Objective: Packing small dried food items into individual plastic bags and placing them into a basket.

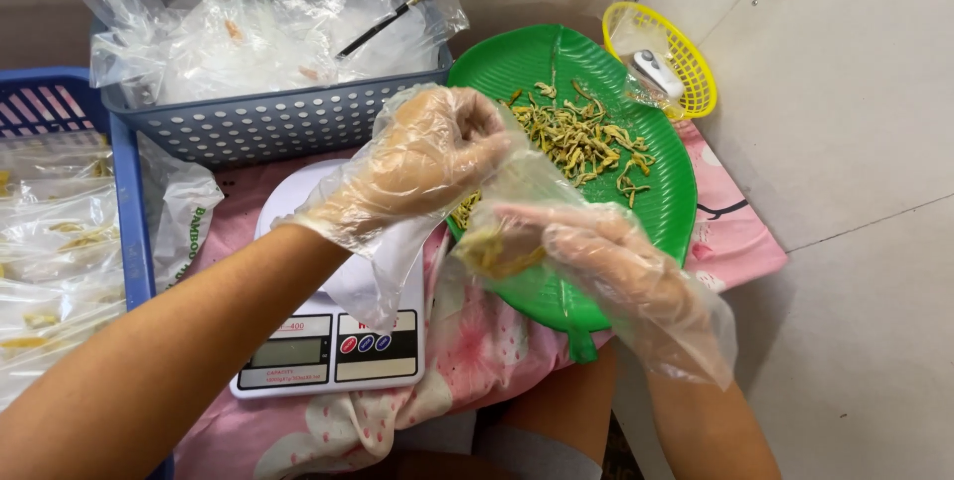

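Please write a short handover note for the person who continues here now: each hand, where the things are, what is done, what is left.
Left hand, gloved: fist pinching the top of the small clear plastic bag.
Right hand, gloved: cupping that bag from below; a few yellow-green dried strips are inside.
Loose strips lie on the green leaf-shaped tray.
White digital kitchen scale: nothing on it.
Done: filled bags in the blue basket.
Left: the tray's heap; empty bags in the grey basket.

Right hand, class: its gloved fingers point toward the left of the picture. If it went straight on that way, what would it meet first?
Probably the clear plastic bag the right hand already touches, then the left hand; depth is unclear.
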